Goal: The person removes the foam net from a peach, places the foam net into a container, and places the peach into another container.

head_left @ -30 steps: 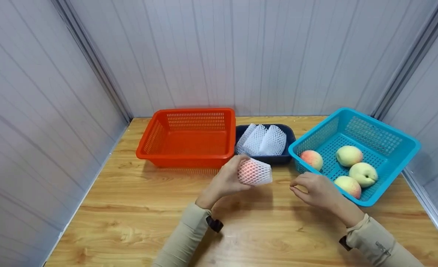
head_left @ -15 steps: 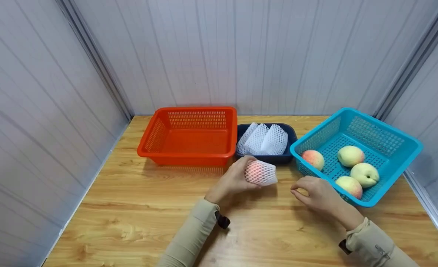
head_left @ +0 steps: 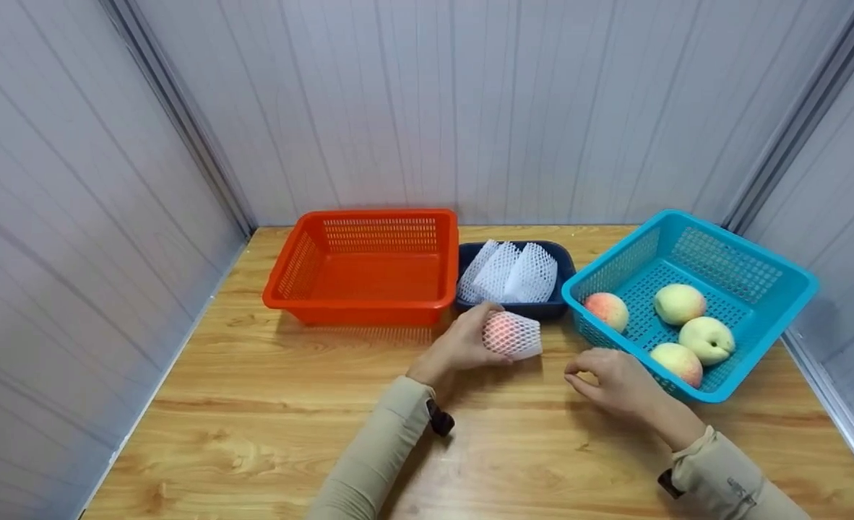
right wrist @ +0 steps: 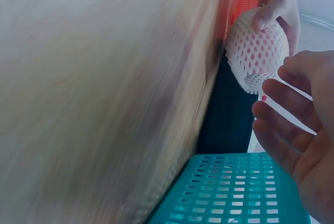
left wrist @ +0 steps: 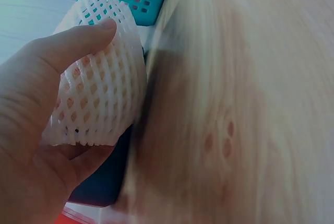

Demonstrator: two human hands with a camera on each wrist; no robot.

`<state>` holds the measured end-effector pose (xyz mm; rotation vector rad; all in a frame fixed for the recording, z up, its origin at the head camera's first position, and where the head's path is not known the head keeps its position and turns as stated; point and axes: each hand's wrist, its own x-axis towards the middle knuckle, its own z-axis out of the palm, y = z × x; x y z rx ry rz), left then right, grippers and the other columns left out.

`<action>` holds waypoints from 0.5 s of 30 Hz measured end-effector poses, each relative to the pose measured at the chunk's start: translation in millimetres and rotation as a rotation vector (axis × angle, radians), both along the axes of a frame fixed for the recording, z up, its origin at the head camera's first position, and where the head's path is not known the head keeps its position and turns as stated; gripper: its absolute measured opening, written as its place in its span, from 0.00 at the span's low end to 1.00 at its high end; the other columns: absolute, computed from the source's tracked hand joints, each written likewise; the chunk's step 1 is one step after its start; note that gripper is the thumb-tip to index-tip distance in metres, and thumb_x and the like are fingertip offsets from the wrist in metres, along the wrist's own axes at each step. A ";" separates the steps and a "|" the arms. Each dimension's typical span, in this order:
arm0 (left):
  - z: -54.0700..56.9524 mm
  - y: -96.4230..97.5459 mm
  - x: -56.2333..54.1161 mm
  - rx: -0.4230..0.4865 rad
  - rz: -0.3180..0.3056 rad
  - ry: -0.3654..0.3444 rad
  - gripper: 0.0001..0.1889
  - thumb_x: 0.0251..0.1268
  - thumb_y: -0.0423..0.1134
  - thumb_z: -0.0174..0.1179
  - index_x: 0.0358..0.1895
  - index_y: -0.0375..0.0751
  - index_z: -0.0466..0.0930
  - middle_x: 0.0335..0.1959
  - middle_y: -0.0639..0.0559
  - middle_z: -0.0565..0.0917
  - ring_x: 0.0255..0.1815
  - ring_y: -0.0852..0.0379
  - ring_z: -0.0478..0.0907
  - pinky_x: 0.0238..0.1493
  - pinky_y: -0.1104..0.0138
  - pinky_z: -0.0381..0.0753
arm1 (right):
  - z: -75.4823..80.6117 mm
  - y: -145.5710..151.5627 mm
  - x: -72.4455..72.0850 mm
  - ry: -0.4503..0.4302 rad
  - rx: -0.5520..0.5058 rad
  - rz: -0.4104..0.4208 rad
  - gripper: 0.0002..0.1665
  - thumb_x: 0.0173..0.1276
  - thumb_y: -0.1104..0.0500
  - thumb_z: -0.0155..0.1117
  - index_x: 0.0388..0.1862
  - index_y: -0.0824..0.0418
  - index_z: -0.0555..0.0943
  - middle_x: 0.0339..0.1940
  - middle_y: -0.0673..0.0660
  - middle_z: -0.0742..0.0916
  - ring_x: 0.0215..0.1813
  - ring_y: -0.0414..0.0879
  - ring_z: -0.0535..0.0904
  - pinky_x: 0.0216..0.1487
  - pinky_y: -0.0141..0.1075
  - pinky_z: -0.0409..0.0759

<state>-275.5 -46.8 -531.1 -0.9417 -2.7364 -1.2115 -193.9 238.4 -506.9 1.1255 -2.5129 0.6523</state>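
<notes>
My left hand [head_left: 464, 344] grips a peach [head_left: 500, 331] wrapped in a white foam net [left wrist: 104, 85], above the table in front of the dark blue tray. Thumb and fingers curl round the net from the left. The net's free end points right, past the fruit. A short way to the right, my right hand [head_left: 618, 383] hovers with loosely bent fingers [right wrist: 284, 130] and nothing in them. Beside it, the blue basket [head_left: 766, 361] holds several bare peaches [head_left: 680, 303]. In the dark blue tray [head_left: 546, 310] lie several more white foam nets [head_left: 532, 274].
An orange-red basket [head_left: 362, 315] stands left of the tray, with nothing seen inside. Both baskets and the tray sit on a wooden table [head_left: 268, 419]. Pale panel walls [head_left: 398, 108] close off the back and both sides.
My left hand has moved right with the netted peach, closer to the right hand. The right hand has dipped slightly. Baskets, tray and loose nets stay in place.
</notes>
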 end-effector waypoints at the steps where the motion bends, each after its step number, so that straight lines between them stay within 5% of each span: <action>1: -0.6 0.4 -0.7 -0.003 -0.001 -0.004 0.43 0.38 0.50 0.80 0.60 0.48 0.67 0.52 0.54 0.76 0.51 0.61 0.72 0.54 0.68 0.72 | 0.2 0.0 0.1 -0.003 0.004 -0.001 0.03 0.59 0.61 0.72 0.32 0.55 0.85 0.29 0.46 0.86 0.32 0.43 0.83 0.33 0.39 0.82; 15: 2.8 -3.6 -0.2 -0.072 0.072 0.055 0.41 0.45 0.53 0.77 0.64 0.46 0.69 0.57 0.50 0.76 0.56 0.57 0.71 0.58 0.63 0.71 | 2.1 1.1 -2.5 -0.031 0.029 -0.004 0.01 0.62 0.60 0.69 0.31 0.55 0.85 0.30 0.45 0.85 0.33 0.41 0.82 0.34 0.38 0.81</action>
